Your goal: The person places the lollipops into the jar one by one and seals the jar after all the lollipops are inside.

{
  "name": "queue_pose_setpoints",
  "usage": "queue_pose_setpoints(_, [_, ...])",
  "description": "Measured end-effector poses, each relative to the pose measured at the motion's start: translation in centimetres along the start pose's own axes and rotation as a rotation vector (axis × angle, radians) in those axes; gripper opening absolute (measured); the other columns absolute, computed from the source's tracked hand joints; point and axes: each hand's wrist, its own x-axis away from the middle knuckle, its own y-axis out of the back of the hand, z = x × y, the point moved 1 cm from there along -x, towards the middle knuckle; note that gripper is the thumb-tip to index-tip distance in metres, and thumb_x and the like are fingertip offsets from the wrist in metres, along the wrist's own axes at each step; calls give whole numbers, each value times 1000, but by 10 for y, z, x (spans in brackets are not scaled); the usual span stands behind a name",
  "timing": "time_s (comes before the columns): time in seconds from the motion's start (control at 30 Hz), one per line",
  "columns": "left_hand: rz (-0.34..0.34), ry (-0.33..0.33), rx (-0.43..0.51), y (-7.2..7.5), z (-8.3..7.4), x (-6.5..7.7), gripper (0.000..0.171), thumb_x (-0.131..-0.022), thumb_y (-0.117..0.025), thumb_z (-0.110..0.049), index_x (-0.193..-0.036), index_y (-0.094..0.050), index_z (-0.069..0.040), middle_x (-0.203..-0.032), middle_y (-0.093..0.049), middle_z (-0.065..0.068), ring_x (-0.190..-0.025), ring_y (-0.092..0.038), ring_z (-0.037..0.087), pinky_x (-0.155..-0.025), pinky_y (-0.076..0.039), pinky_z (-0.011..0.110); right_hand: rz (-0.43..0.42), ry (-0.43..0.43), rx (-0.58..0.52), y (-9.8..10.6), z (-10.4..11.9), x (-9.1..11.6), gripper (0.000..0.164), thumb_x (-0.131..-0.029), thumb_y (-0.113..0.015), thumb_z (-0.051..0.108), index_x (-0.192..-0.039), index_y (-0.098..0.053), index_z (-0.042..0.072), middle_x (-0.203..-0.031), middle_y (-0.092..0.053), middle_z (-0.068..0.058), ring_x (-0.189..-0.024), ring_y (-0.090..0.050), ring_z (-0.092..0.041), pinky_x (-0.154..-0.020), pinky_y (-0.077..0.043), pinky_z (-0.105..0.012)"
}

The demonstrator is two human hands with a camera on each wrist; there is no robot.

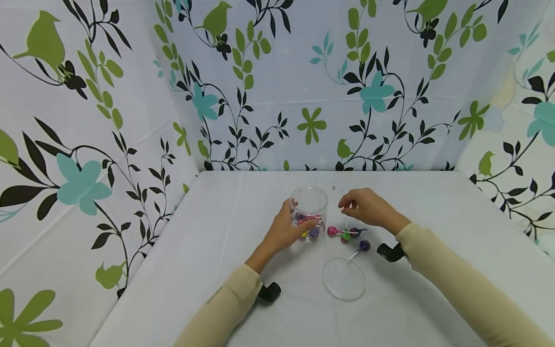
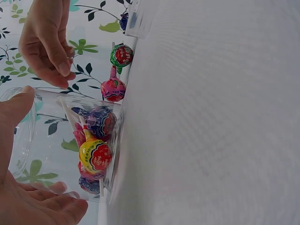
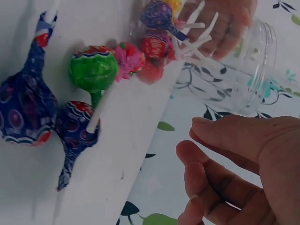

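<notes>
In the head view a clear round jar [image 1: 309, 205] with several wrapped lollipops inside stands on the white cloth. My left hand [image 1: 284, 230] grips its side, thumb at the front and fingers round the back. Yellow, pink and purple wrappers show through the wall, among them a yellow lollipop [image 2: 95, 154]. Just right of the jar my right hand [image 1: 370, 208] hovers with loosely bent fingers, thumb and index tips apart and nothing between them. Below it lie a pink lollipop [image 1: 332, 231], a green lollipop [image 3: 94, 70] and a purple lollipop [image 1: 355, 232] close together.
Nearer the body, a clear round lid [image 1: 344, 280] lies flat on the cloth. Another purple lollipop [image 1: 364, 245] lies with its stick at the lid's far edge. Patterned fabric walls [image 1: 269, 96] stand behind and on both sides of the table.
</notes>
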Motion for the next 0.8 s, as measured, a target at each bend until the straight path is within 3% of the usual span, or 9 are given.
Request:
queue_pose_setpoints(0.3, [4,0,-16,-1,0,-1,99,-91,-75,-58,-159,-27,-5,-157,-43,16,-145,-41,36,-113,-38,58,88,-24,8,-23,-8,10,13,-94,-75,3,-107,-77,0,-92,-71,-1,-76,-61,-14,-69,-58,-30])
queue_pose_setpoints(0.8, [10,1,-31,0,0,-1,101,-91,-74,-59,-161,-25,-5,-158,-42,16,-146,-39,35,-114,-37,57,154,-28,17,-35,-11,15,11,-92,-76,1,-103,-77,4,-87,-67,3,-77,-58,-15,-71,-56,-30])
